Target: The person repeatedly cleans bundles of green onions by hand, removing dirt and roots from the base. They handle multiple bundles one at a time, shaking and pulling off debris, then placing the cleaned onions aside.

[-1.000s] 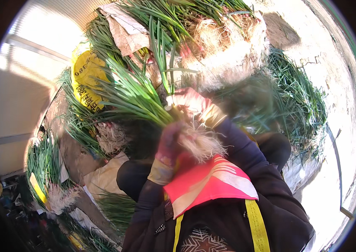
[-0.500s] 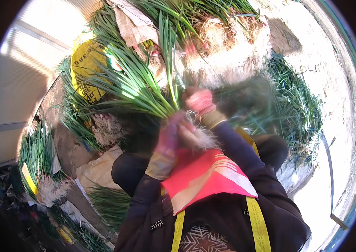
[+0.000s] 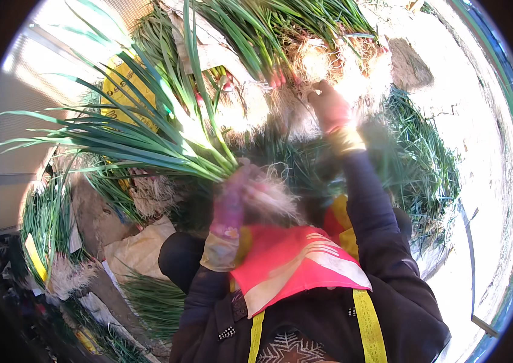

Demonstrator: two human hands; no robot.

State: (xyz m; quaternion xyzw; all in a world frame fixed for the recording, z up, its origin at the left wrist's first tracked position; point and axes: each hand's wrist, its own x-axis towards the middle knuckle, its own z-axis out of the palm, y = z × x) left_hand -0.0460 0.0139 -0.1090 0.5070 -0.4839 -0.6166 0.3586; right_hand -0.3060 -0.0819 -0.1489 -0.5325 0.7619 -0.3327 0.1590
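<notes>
Gloved, my left hand (image 3: 232, 192) is closed round a bunch of spring onions (image 3: 193, 158). The long green leaves fan out to the upper left, and the pale, stringy roots (image 3: 271, 196) stick out on the right over my red apron. My right hand (image 3: 332, 110), in a pink glove with a yellowish cuff, reaches forward, just in front of the laid-out spring onions' root ends (image 3: 317, 57). Its thumb and fingers are bent but look apart, with nothing visible between them; slight blur and glare soften their outline.
More bunches of spring onions (image 3: 250, 36) lie at the far side. A leafy green heap (image 3: 422, 157) is at right, blurred in part. Other bunches (image 3: 48, 224) stand at left near a yellow printed bag (image 3: 126, 91) and brown sacking (image 3: 138, 245). A pale panelled wall (image 3: 11, 151) edges the left.
My right hand has moved away from the held bunch, forward and right to the far root ends. My left hand has shifted slightly left, still gripping the bunch, whose leaves now swing further left.
</notes>
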